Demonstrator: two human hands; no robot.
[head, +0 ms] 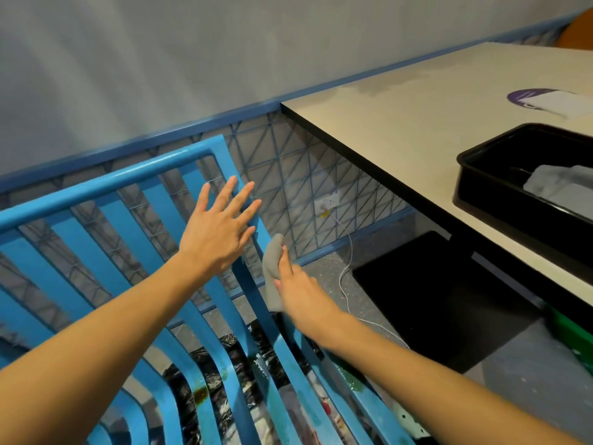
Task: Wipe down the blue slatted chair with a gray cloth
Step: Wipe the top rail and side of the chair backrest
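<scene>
Blue slatted chair [106, 187] stands at the left, its back toward a mesh fence and its right side near the bench [401, 123]. The left hand [218, 226] lies over the upper slats of the backrest, fingers straight and spread apart; it seems to brace the chair, gripping nothing. The right hand [301, 293] holds the gray cloth [272, 271] bunched into a narrow wad against the chair's right upright. The thumb lies on the cloth; the other fingers are hidden behind it, so how tightly they clamp it I cannot tell.

Likely troubles from here:

1. The wad is narrow and so is the upright. A quick stroke could run the cloth off the edge, leaving the rail half wiped.
2. A flat palm only pushes. If the wiping hand pulls or drags sideways, the chair may shift or rock, since nothing holds it.
3. Spread fingers beside open gaps could slip between 2 slats when the chair moves.
4. A white cable [345, 274] trails on the floor just beside the chair's right side; a sliding leg could snag it.
5. The seat slats carry a brown stain [201, 393] and green specks [349, 377], which look unwiped. Light passes may smear them.
</scene>
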